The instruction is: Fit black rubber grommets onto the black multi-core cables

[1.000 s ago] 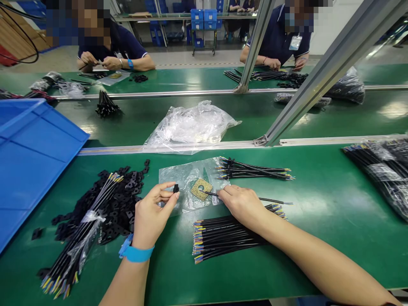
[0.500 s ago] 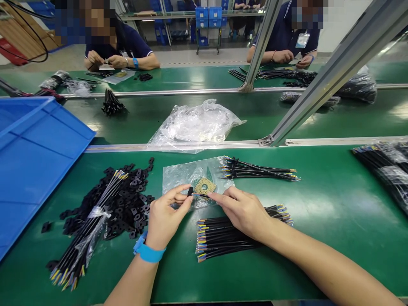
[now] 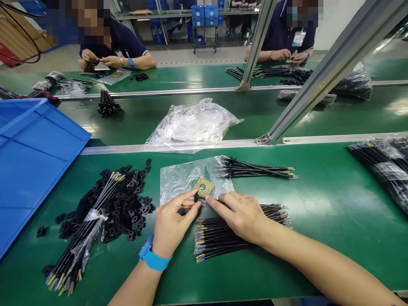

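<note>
Between thumb and fingertips, my left hand (image 3: 174, 223) pinches a small black plastic piece (image 3: 196, 197). My right hand (image 3: 244, 216) has its fingers closed on a short black cable (image 3: 205, 198), whose near end meets the black piece; most of the cable is hidden under the hand. Just beyond the fingertips, a yellow sponge (image 3: 208, 187) with a round hole lies on a clear plastic bag (image 3: 170, 182). Below my right hand is a row of black cables (image 3: 223, 238) with coloured wire ends. Farther back lie several cables with black pieces on them (image 3: 255, 169).
To the left are a heap of small black pieces (image 3: 127, 221), a tied cable bundle (image 3: 95, 216) and a blue bin (image 3: 38, 144). A crumpled plastic bag (image 3: 191, 123) lies by the rail. A slanted metal post (image 3: 312, 80) rises at right. Two people sit opposite.
My left hand has moved slightly right with the black piece, closer to my right fingertips. The coloured wire ends seen between the hands before are now hidden at the piece.
</note>
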Tool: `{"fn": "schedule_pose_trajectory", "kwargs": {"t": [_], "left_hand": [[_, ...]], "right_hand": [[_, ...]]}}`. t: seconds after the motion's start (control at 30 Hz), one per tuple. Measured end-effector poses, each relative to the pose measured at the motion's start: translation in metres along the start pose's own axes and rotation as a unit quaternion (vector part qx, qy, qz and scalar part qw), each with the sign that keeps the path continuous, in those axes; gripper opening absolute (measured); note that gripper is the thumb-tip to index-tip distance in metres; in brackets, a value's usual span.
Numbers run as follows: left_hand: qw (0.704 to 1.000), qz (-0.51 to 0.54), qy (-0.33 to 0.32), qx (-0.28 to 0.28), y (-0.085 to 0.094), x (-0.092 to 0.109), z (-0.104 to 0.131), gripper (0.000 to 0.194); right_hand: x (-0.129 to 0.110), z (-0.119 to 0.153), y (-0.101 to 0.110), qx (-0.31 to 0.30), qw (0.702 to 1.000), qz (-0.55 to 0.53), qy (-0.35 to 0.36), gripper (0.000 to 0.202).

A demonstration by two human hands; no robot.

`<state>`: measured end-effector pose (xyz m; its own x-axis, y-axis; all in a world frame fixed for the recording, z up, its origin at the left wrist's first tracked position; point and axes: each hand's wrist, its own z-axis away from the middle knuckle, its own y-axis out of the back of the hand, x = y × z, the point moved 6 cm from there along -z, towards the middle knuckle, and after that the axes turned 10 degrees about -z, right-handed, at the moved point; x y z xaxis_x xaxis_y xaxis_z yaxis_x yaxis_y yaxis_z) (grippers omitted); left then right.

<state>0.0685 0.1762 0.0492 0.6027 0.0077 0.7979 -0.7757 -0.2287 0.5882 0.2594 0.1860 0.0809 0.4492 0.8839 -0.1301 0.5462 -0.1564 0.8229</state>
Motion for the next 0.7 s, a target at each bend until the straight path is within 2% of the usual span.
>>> {"fn": "schedule_pose_trajectory", "kwargs": {"t": [0.07,0.13,0.27,0.4,0.5,0.6,0.7], "left_hand": [[0.995,0.084,0.03,-0.048,-0.005,-0.002,0.001,0.033],[0.977,0.183,0.06,-0.088,-0.009,-0.004,0.002,0.03],[0.95,0.286,0.071,-0.107,-0.011,-0.004,0.001,0.027],[0.952,0.294,0.016,-0.088,-0.009,0.001,0.001,0.026],[0.962,0.262,-0.04,-0.069,-0.004,0.004,0.001,0.025],[0.972,0.205,-0.104,-0.058,0.0,0.009,0.001,0.022],[0.972,0.178,-0.141,-0.065,0.0,0.012,0.001,0.019]], "right_hand": [[0.001,0.0,0.006,0.03,1.0,-0.003,0.008,0.029],[0.001,0.001,0.013,0.059,0.998,-0.021,0.019,0.025],[-0.004,0.003,0.021,0.083,0.993,-0.065,0.044,0.026],[-0.009,0.0,0.023,0.091,0.988,-0.116,0.039,0.021],[-0.01,-0.004,0.02,0.093,0.981,-0.171,0.012,0.014],[-0.007,-0.006,0.016,0.075,0.97,-0.229,-0.027,0.02],[-0.003,-0.006,0.013,0.041,0.957,-0.281,-0.067,0.025]]}}
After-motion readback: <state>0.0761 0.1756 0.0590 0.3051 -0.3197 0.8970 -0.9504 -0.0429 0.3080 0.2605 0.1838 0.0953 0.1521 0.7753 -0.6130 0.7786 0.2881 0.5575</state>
